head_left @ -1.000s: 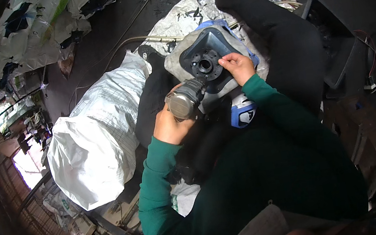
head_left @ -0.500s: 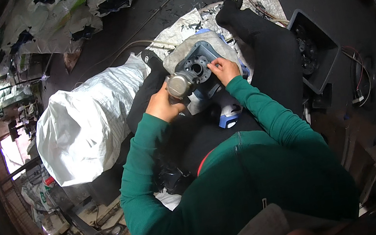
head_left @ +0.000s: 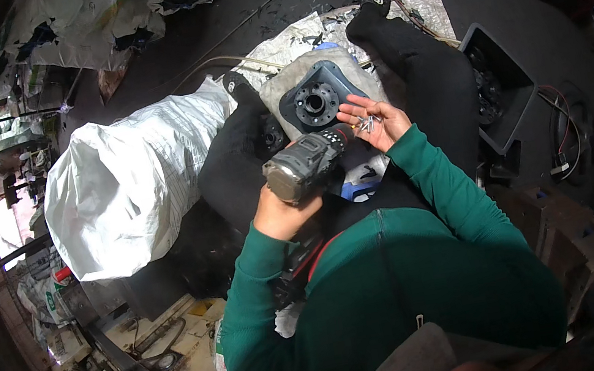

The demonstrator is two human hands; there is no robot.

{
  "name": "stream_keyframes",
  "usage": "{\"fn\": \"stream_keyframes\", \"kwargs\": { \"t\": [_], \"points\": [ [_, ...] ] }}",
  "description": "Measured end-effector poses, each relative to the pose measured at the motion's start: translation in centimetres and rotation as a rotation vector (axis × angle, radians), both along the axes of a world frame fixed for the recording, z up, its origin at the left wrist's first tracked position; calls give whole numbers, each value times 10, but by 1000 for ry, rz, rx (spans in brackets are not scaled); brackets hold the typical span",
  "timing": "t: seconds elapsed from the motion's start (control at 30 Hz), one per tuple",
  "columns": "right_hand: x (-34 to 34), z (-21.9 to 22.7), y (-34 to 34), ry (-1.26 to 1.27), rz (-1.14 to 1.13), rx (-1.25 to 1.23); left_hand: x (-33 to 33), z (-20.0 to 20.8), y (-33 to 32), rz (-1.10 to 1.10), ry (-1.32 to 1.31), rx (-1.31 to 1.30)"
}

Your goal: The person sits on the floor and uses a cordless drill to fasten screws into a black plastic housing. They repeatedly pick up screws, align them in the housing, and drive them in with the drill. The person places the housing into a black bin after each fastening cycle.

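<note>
My left hand [head_left: 279, 212] grips a cordless drill [head_left: 303, 164] by its handle, its chuck pointing away to the upper right. The tip reaches close to my right hand [head_left: 392, 125], which is palm up and holds several small metal screws [head_left: 367, 124] on the fingers. Just beyond both hands, between my legs, lies a blue-grey square housing [head_left: 332, 70] with a black round flange [head_left: 306, 110] in its middle. Holes ring the flange around a central opening. The housing rests on a pale, worn pad [head_left: 273, 91]. A blue and white piece [head_left: 359, 188] shows below the drill.
A large white woven sack [head_left: 104, 206] lies open at my left. To the right stands a grey bin [head_left: 524, 86] with dark round parts inside. A flattened sack [head_left: 432, 12] covers the floor ahead, and a cable [head_left: 217, 59] crosses it. Plastic-wrapped bundles [head_left: 75, 34] fill the far left.
The drill has drawn back from the flange toward me and now points toward my right hand. My right hand has left the flange and turned palm up, showing the screws.
</note>
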State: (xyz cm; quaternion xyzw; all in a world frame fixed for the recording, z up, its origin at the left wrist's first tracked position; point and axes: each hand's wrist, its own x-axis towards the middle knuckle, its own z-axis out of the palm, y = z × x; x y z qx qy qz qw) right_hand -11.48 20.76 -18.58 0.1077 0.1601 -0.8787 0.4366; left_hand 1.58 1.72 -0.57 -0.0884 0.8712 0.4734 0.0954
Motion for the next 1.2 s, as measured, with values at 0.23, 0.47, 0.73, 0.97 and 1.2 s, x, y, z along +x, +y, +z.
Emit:
{"fn": "stream_keyframes", "kwargs": {
  "t": [0.23,0.47,0.73,0.97,1.2],
  "points": [
    [3,14,-3,83,5,78,-10,-1,5,-66,29,15],
    [4,9,-8,-13,-64,128,-13,4,2,-24,18,-57],
    [6,4,-16,-139,-123,104,-20,2,5,-141,69,-99],
    [4,7,-16,-147,-129,157,-23,2,3,-91,13,-65],
    [4,13,-17,-75,-57,240,-34,3,-7,-245,43,-215]
  ]
}}
